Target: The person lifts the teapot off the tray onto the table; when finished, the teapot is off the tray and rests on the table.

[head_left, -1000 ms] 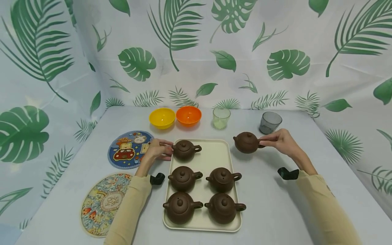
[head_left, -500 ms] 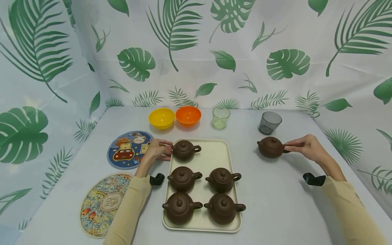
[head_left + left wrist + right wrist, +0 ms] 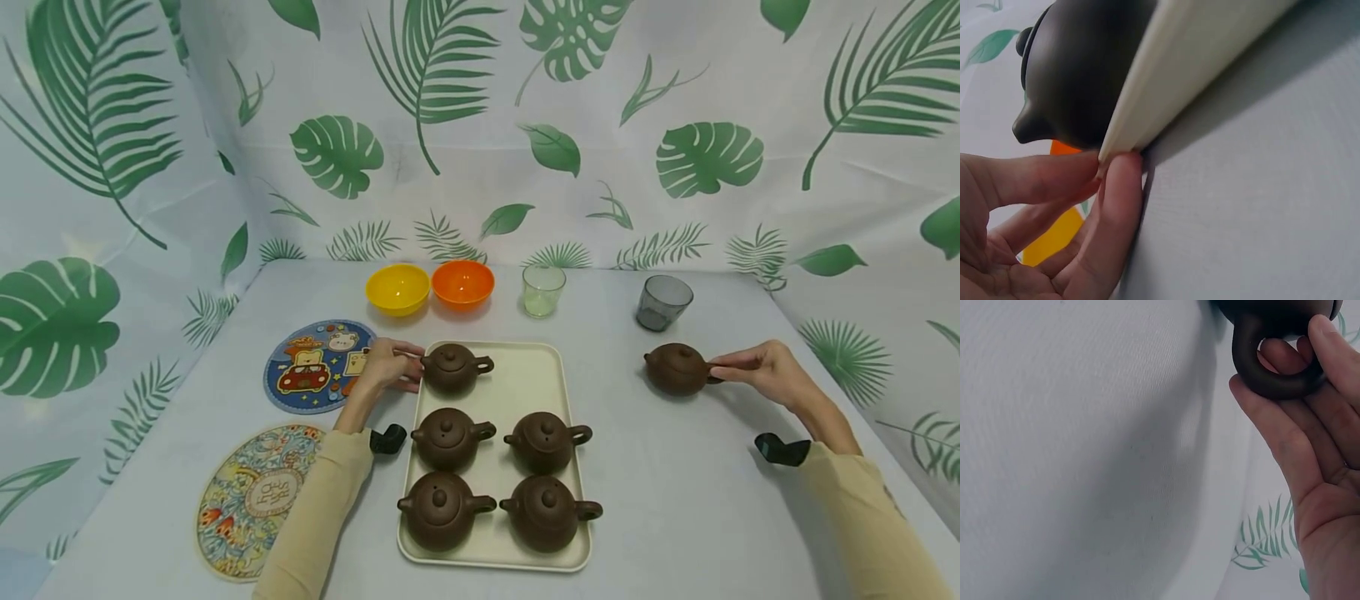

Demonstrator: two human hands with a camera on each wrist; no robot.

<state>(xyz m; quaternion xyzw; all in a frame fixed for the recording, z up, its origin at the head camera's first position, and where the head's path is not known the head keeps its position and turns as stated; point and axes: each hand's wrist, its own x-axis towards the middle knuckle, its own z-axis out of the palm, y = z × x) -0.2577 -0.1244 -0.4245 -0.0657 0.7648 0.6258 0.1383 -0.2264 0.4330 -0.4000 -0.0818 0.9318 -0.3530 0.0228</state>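
Observation:
My right hand pinches the handle of a dark brown teapot, right of the tray and close over the table; its spout points left. At the upper left of the cream tray, my left hand grips the rim, thumb and fingers meeting on the edge in the left wrist view. Right beside those fingers a brown teapot stands on the tray. Two teapots, one middle left and one middle right, stand below it. A front left teapot and a front right teapot fill the near end.
Along the back stand a yellow bowl, an orange bowl, a greenish glass and a grey glass. To the left lie a blue round mat and a floral round mat. Leaf-printed cloth hangs behind.
My right hand has carried the teapot rightward and toward me, away from the tray and lower to the table. The left hand has stayed at the tray's rim.

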